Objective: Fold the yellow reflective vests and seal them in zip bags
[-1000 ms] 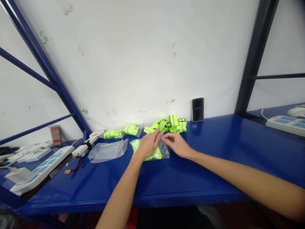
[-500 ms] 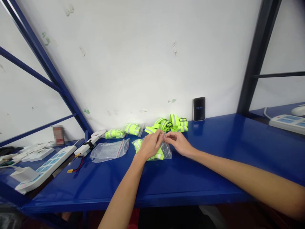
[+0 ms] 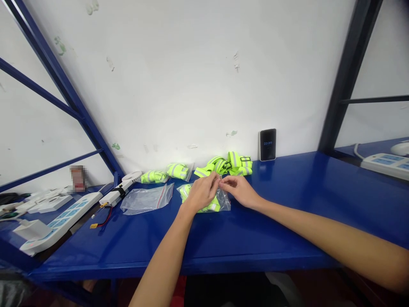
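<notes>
My left hand [image 3: 201, 192] and my right hand [image 3: 240, 190] meet at the top edge of a clear zip bag [image 3: 220, 200] that lies on the blue shelf [image 3: 287, 221]. Both pinch the bag's mouth with closed fingers. Inside the bag is a folded neon-yellow reflective band [image 3: 209, 207]. Just behind my hands lies a loose heap of the same bands [image 3: 228, 165]. Two more bagged bands [image 3: 166, 173] rest to the left near the wall. An empty zip bag with a red seal [image 3: 147, 199] lies flat left of my left hand.
A small black clock [image 3: 267, 144] leans on the white wall. At the left lie a white hand fan [image 3: 123, 187], a wired battery plug [image 3: 99, 219] and a white power strip [image 3: 53, 224]. Another power strip [image 3: 388, 163] sits on the right shelf beyond a dark upright post [image 3: 345, 81].
My fingertips have closed in together at the bag's mouth. The bag and my arms stay in about the same place; the view has shifted slightly.
</notes>
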A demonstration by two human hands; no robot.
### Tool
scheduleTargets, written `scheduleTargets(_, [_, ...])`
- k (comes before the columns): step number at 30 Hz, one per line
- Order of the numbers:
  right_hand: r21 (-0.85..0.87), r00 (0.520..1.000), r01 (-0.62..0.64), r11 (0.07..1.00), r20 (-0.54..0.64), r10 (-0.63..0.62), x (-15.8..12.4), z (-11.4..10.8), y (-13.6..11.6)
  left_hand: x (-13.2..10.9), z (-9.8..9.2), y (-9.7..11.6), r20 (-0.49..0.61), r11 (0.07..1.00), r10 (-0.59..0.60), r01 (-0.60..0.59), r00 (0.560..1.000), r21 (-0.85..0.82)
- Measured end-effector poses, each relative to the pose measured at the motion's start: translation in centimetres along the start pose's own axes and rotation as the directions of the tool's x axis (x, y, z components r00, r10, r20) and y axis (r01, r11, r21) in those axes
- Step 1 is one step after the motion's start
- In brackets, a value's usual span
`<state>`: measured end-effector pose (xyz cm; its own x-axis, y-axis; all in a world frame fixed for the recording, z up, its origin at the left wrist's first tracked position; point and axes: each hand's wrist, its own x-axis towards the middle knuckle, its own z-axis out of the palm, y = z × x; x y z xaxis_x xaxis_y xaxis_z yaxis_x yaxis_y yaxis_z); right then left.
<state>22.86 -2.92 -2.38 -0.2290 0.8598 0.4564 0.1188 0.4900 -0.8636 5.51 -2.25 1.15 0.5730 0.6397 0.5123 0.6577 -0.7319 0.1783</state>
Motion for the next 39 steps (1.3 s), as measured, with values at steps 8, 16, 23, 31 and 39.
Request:
scheduleTargets(8, [-0.089,0.998,0.051,0.995,0.041,-0.047,-0.2,-0.3,-0.4,0.2,-0.1,-0.2,0.003,1.000,-0.002,0.002,1.000,-0.004])
scheduleTargets(16, [-0.158,0.974,-0.120,0.980,0.172,0.147,-0.2,-0.8,1.3,0.2,-0.2,-0.9,-0.101,0.992,-0.088,0.096,0.991,0.079])
scheduleTargets(23, [-0.231,0.987,-0.049,0.972,0.135,0.082,-0.3,-0.3,0.5,0.4,-0.2,-0.9,-0.127,0.979,-0.146,0.162,0.981,0.125])
scheduleTargets(31, [-0.296,0.995,0.046,0.954,0.093,-0.019,-0.4,-0.2,-0.1,0.3,-0.2,-1.3,-0.221,0.985,-0.143,0.161,0.965,0.065])
scheduleTargets(39, [-0.152,0.969,-0.110,0.982,0.205,0.140,-0.7,-0.9,0.4,0.1,-1.0,-2.0,-0.313,0.976,-0.217,0.206,0.925,-0.067])
